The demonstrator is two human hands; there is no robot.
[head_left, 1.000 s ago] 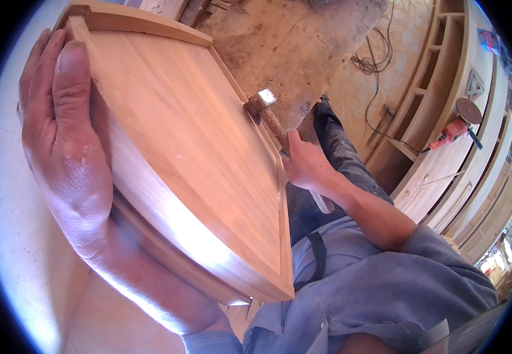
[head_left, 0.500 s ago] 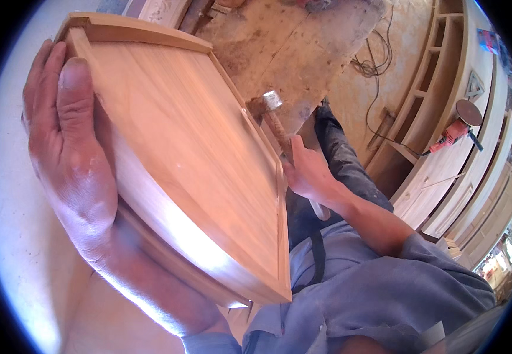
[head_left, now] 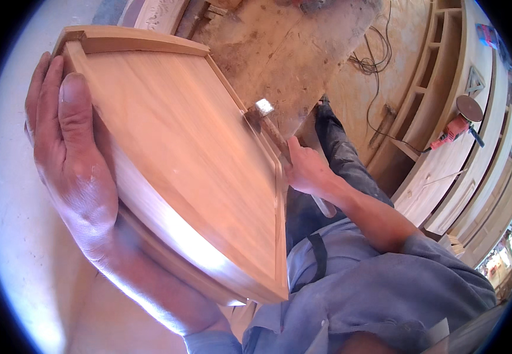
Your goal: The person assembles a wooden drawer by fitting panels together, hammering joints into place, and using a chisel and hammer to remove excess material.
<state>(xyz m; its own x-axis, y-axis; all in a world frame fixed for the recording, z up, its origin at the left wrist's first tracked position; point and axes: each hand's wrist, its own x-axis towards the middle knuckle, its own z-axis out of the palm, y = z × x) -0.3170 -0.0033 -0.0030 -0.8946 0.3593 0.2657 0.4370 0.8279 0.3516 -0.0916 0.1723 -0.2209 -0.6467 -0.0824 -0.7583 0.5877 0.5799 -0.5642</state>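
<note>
A pale wooden drawer (head_left: 167, 135) with a recessed flat panel and raised edge strips stands tilted in front of me. My left hand (head_left: 76, 147) grips its far left corner and side, thumb on the edge and fingers along the outer face; the fingertips' undersides are hidden. On the other side, my right hand (head_left: 309, 168) is closed round the handle of a hammer (head_left: 275, 134). The hammer's head, with a shiny metal face, is up against the drawer's right edge strip, near its middle.
A red angle grinder (head_left: 451, 131) with a brown disc lies on stacked wooden boards (head_left: 433, 183) at the right. Its black cable (head_left: 376, 71) coils over the floor. Beyond the drawer lies a worn, stained board (head_left: 291, 53). A carved pale piece (head_left: 161, 13) is at the far left.
The hammer head has moved left, from just off the drawer's right edge to against it. The drawer and my left hand have dipped slightly at the far end.
</note>
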